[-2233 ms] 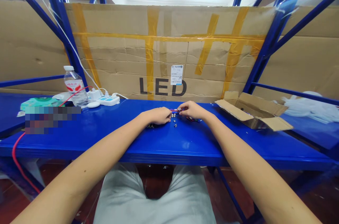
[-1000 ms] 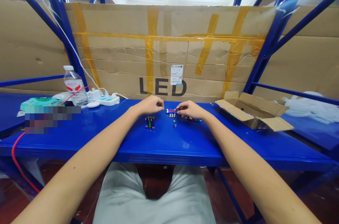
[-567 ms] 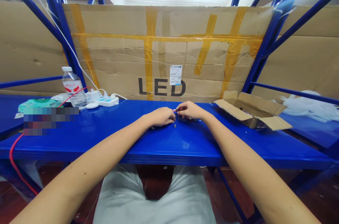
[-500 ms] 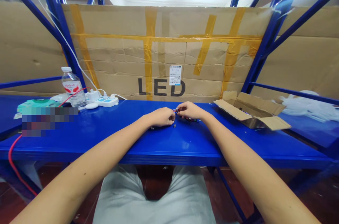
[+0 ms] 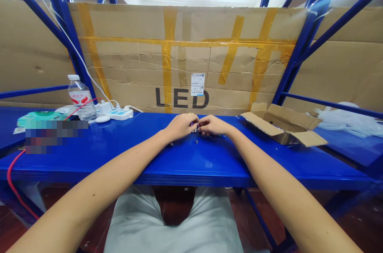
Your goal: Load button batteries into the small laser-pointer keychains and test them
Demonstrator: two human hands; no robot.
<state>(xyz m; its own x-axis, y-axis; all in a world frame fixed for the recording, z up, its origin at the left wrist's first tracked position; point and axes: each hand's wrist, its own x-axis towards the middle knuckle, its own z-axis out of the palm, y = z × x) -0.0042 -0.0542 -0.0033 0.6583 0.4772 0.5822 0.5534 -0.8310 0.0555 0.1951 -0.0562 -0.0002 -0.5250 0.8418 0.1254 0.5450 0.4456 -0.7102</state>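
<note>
My left hand [image 5: 182, 126] and my right hand [image 5: 214, 125] meet fingertip to fingertip over the middle of the blue table [image 5: 119, 145]. Both are closed in a pinch around a small shiny purple-and-silver piece [image 5: 195, 128], too small to name and partly hidden by the fingers. Under my right palm lies a dark, multicoloured bundle [image 5: 222, 136], mostly covered. A tiny metallic piece [image 5: 196, 141] rests on the table just in front of the fingers. Another tiny metallic piece [image 5: 171, 144] lies beside my left wrist.
An open cardboard box [image 5: 284, 123] stands to the right. At the left are a water bottle [image 5: 81, 99], a white power strip [image 5: 120, 114], a green packet [image 5: 40, 118] and a red cable [image 5: 13, 169]. A large cardboard sheet [image 5: 134, 65] closes off the back.
My left hand has risen and turned, its fingers moving up against my right fingertips. More of the shiny piece shows between the hands. My right hand has barely shifted.
</note>
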